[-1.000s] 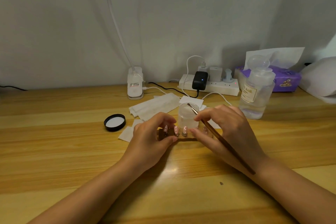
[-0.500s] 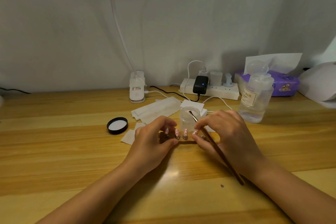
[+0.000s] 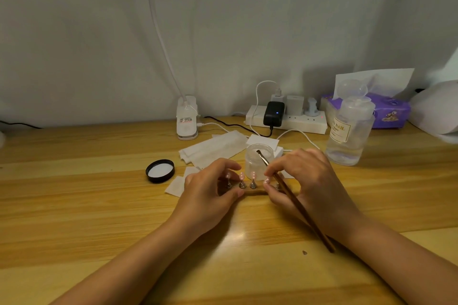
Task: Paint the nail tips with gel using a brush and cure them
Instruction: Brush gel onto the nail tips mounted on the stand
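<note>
**A:** Near the middle of the wooden surface [image 3: 74,205], what are the hands doing?

**B:** Both hands meet at a small wooden strip stand [image 3: 252,191] carrying a row of pale pink nail tips [image 3: 253,175] on little metal posts. The left hand [image 3: 210,195] has its thumb and fingers curled round the stand's left end, a closed grip on it. The right hand [image 3: 307,181] pinches a long, thin brown-handled brush [image 3: 297,203], which lies slanted across the hand with its bristle end up over a small clear plastic jar [image 3: 257,160]. Its fingertips also touch the stand's right end.

**A:** Where is the jar?

**B:** Just behind the nail tips, towards the back edge. Its round black lid [image 3: 160,171] lies flat to the left, white lining up.

**A:** What else is there?

**B:** White wipe pads [image 3: 213,147] lie scattered behind and left of the hands. Along the back edge are a white clip-on lamp base [image 3: 187,120], a white power strip [image 3: 292,121] with a black adapter plugged in, and a purple tissue box [image 3: 389,112]. A clear liquid bottle [image 3: 349,131] with a cream label stands right of the jar. A white rounded device [image 3: 436,109] sits at the right edge, partly cut off.
</note>
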